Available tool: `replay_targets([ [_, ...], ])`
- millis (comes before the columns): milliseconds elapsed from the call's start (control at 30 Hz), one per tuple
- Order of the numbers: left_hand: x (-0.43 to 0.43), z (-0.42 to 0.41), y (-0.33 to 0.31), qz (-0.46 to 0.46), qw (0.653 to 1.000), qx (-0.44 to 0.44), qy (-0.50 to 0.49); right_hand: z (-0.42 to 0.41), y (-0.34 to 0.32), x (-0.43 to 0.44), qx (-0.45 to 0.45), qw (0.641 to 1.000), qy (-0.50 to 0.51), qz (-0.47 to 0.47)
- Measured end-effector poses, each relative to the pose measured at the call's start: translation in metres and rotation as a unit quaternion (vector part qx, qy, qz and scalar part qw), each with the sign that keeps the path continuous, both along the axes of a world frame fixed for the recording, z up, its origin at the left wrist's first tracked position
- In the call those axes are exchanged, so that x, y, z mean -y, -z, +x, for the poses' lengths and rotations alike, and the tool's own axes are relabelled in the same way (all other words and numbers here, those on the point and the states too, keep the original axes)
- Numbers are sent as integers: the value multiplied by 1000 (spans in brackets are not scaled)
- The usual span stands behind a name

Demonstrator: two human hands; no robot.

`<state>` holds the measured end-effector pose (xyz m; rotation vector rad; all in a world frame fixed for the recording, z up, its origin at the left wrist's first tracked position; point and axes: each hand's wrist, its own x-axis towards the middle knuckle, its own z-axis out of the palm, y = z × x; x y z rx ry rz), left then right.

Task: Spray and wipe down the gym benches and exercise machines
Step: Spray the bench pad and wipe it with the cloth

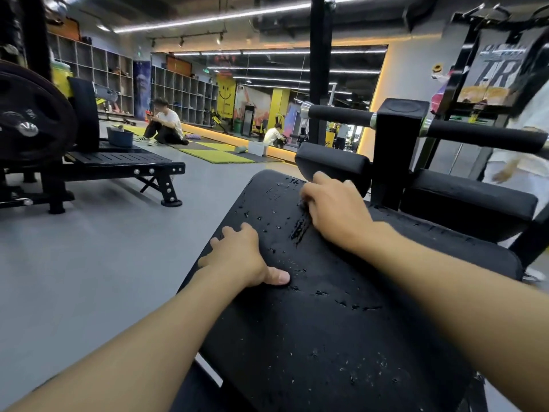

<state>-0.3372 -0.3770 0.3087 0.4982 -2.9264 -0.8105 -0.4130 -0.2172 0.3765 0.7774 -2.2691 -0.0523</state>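
A black padded bench (pixel 326 322) slopes away from me, dotted with water droplets and a wet smear near its far end. My left hand (pixel 240 257) holds the pad's left edge, fingers curled over the side and thumb lying on top. My right hand (pixel 335 209) presses down on the far part of the pad beside the smear, its fingers bent downwards. Whether anything is under that palm is hidden. No spray bottle is in view.
Beyond the pad are a smaller black pad (pixel 332 163), a black post with two foam-covered bars (pixel 481 138) and a side pad (pixel 469 194). A plate-loaded machine (pixel 32 120) stands at left. One person sits on the floor (pixel 166 123); another in white (pixel 523 162) stands at right.
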Motion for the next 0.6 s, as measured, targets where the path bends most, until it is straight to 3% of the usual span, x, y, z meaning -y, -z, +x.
replay_targets([
  [33,0,0,0,0,1000,-1,-2,3,5,7,-4,1000,-8,-9],
  [167,0,2,-1,-13,1000,4,-2,28,35,24,69,978,-139,142],
  [333,-2,6,-1,-10,1000,6,-4,-9,6,29,7,1000,-8,5],
  [467,-3,7,-1,-14,1000,10,-4,15,32,45,56,977,-130,159],
  [600,-3,8,-1,-10,1000,10,0,-21,0,42,27,999,-5,16],
])
